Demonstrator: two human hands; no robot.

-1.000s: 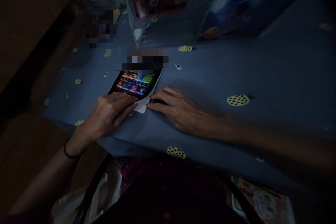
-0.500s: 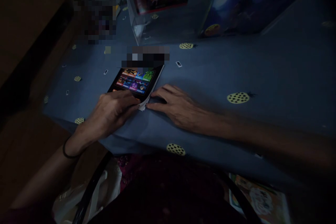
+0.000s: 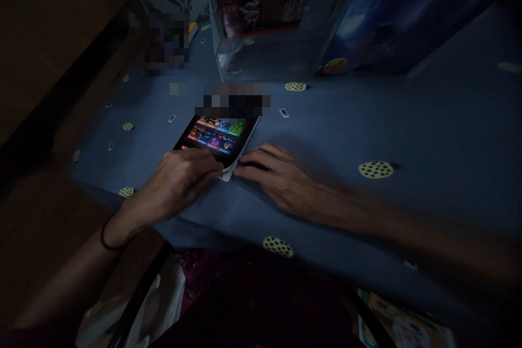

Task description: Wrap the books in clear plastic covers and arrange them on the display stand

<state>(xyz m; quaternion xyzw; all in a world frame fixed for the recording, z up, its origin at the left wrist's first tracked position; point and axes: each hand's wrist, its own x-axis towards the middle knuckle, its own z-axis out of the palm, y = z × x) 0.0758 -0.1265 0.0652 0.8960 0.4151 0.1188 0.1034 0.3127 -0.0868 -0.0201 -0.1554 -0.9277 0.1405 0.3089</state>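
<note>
your booklet (image 3: 214,144) lies cover-up near the front edge of the blue tablecloth (image 3: 326,130), its far end hidden by pixelation; your left hand (image 3: 177,176) is nearly closed, fingers over the booklet's near edge, thumb low, seemingly pinching it; your right hand (image 3: 281,179) is half open, thumb and index apart by the right edge, no hold on anything visible; progress, judged from this: cover is down and nearly flat, so that much looks done; white pages (image 3: 225,176) poke out at the near right corner between your 2 hands, so that corner looks uneven; behind stand a dark package (image 3: 261,5) and a blue package (image 3: 379,27), both untouched
</note>
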